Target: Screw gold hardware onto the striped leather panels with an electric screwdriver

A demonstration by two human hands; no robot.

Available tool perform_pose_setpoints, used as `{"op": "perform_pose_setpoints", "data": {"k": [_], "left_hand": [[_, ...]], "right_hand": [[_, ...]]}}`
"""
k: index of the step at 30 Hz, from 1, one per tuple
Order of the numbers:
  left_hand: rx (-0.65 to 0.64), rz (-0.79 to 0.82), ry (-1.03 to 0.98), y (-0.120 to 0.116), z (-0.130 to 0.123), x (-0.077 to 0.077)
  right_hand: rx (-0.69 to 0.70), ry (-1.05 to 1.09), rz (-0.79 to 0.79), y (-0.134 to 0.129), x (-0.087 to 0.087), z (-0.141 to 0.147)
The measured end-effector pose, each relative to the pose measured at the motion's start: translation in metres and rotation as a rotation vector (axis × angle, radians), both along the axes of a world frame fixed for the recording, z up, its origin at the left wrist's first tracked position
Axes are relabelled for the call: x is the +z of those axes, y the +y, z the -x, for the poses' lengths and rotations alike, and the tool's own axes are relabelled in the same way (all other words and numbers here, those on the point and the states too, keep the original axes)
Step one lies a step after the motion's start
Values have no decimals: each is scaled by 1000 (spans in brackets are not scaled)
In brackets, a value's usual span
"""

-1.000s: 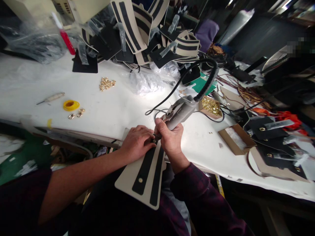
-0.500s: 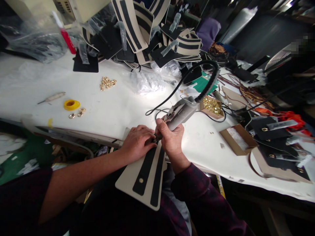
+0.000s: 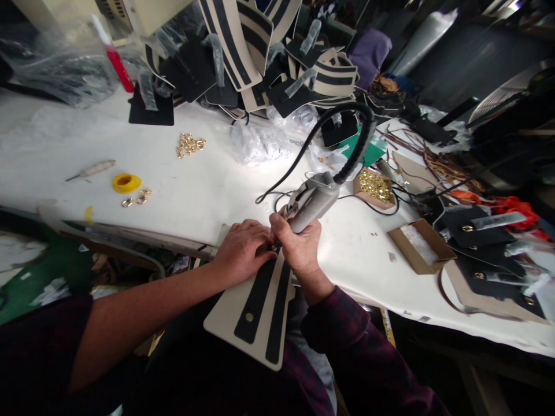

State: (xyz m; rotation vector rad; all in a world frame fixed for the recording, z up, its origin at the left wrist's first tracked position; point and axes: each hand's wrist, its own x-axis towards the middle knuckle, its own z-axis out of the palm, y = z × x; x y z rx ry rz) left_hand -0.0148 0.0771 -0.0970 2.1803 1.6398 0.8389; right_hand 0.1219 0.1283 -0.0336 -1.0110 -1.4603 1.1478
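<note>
A grey electric screwdriver [image 3: 315,199] with a thick black cable is gripped in my right hand [image 3: 301,245], its tip angled down at a beige panel [image 3: 223,320] with two black stripes. My left hand [image 3: 243,251] rests on the panel's upper part. Its thumb and forefinger close around a small metal fitting [image 3: 274,248] beside the tool tip; the exact contact is hidden by the fingers. A round gold stud [image 3: 249,317] sits on the left stripe near the panel's lower end. The panel lies partly over my lap and against the table edge.
Gold clasps [image 3: 189,145] lie in a pile on the white table [image 3: 195,190], left of a plastic bag [image 3: 260,144]. Yellow tape [image 3: 126,183] and an awl-like tool [image 3: 92,170] are at left. A box of gold pieces [image 3: 375,188] and an open carton [image 3: 420,245] stand right; striped panels [image 3: 229,43] are heaped behind.
The screwdriver's cable end has swung a little to the left and the tool stands slightly steeper. My right hand has shifted slightly left with it. My left hand and the panel have barely moved.
</note>
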Motion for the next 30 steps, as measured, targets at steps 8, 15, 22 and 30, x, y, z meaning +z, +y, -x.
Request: {"op": "perform_pose_setpoints", "data": {"k": [8, 15, 22, 30], "left_hand": [[-2, -13, 14, 0, 0, 2], [-6, -14, 30, 0, 0, -2], [-5, 11, 23, -1, -1, 1], [8, 10, 20, -1, -3, 2]], "right_hand": [[39, -44, 32, 4, -2, -3], [61, -59, 1, 2, -9, -4], [147, -44, 26, 6, -5, -8], [120, -8, 28, 5, -10, -9]]}}
